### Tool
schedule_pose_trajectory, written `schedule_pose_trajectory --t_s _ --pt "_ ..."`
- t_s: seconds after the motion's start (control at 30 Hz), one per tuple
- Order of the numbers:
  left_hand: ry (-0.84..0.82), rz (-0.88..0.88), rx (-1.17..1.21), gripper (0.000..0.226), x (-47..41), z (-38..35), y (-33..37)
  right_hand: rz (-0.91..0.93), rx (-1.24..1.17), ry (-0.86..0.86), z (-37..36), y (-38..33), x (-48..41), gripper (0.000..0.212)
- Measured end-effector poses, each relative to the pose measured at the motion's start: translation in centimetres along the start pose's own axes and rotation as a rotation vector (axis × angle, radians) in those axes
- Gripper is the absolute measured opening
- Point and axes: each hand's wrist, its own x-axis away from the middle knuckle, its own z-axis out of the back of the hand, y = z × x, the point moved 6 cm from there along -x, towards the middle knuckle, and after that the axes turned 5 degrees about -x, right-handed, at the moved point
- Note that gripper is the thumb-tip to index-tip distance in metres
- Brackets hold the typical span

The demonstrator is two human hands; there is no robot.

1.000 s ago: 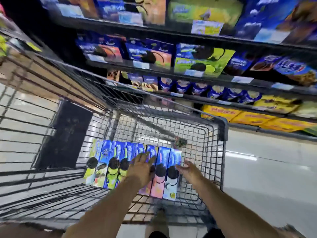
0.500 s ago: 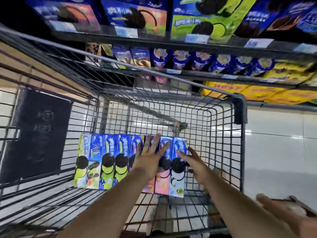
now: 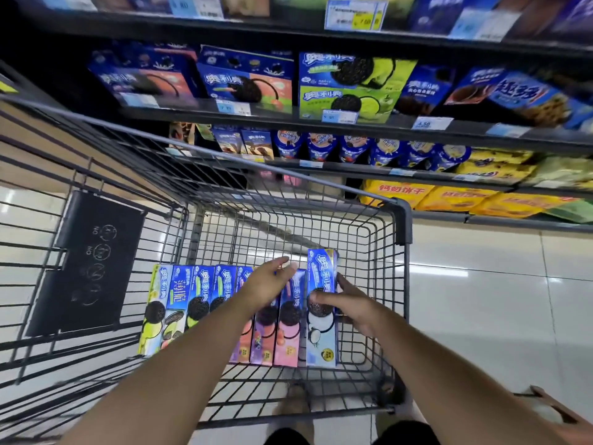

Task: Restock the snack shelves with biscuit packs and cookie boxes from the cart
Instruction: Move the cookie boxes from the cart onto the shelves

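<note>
A row of several long cookie boxes (image 3: 199, 303) lies side by side on the floor of the wire cart (image 3: 382, 284). My right hand (image 3: 349, 301) grips the rightmost box, a light blue cookie box (image 3: 321, 335), which sits slightly higher than its neighbours. My left hand (image 3: 268, 284) hovers with fingers spread over the pink and purple boxes (image 3: 287, 342) in the middle of the row. The snack shelves (image 3: 321, 126) stand just behind the cart, filled with blue and green cookie boxes and cups.
A black sign panel (image 3: 86, 264) hangs on the cart's left wall. Yellow biscuit packs (image 3: 449, 197) fill the lowest shelf at right. Pale tiled floor (image 3: 481, 300) stretches to the right of the cart. My feet show below the cart.
My right hand has closed round the rightmost box and raised it a little above the row. My left hand stays over the middle boxes. The view has tilted up slightly.
</note>
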Motion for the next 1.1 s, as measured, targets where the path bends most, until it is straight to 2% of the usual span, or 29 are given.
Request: schedule_pose_trajectory --t_s 0.07,0.17,0.3,0.37,0.43,0.53,0.63,0.7,0.77,0.83,0.93,1.0,1.1 --pt "-0.023 0.074 0.333 0.075 2.2 1.2 3.2 0.010 -0.013 -0.070 0.0 -3.2 3.1 0.077" --pt "-0.128 0.067 0.501 0.093 6.0 2.3 9.1 0.010 0.061 -0.184 0.0 -8.3 9.2 0.071" --pt "-0.139 -0.016 0.608 0.079 11.1 3.4 16.8 0.013 0.152 -0.249 1.0 -13.7 17.5 0.053" --pt "-0.113 -0.039 0.634 0.074 13.7 3.6 20.2 0.034 0.207 -0.242 2.1 -15.9 21.2 0.051" --pt "-0.050 -0.048 0.677 0.075 15.8 3.6 23.1 0.083 0.268 -0.220 3.6 -17.6 24.3 0.054" --pt "0.097 -0.066 0.814 0.077 18.1 3.2 27.0 0.128 0.273 -0.238 6.7 -18.9 28.3 0.048" --pt "0.263 -0.077 0.985 0.066 19.5 2.9 30.5 0.137 0.259 -0.160 12.2 -18.9 31.7 0.052" --pt "0.374 -0.089 1.056 0.060 20.2 2.5 32.6 0.162 0.178 -0.079 16.2 -18.8 33.4 0.055" --pt "0.418 -0.128 1.112 0.058 20.6 1.8 35.1 0.197 0.045 -0.049 19.3 -18.6 34.8 0.067" --pt "0.389 -0.187 1.114 0.056 20.9 0.4 38.0 0.262 -0.089 -0.013 21.4 -18.6 36.3 0.074" --pt "0.388 -0.323 0.996 0.054 20.8 -1.1 42.3 0.365 -0.189 0.043 23.5 -18.6 38.9 0.064" --pt "0.433 -0.422 0.865 0.055 21.3 -1.6 45.1 0.439 -0.231 0.082 25.0 -18.8 40.7 0.059" --pt "0.537 -0.561 0.552 0.068 22.8 -1.8 49.0 0.548 -0.288 0.154 28.2 -19.4 43.5 0.066"
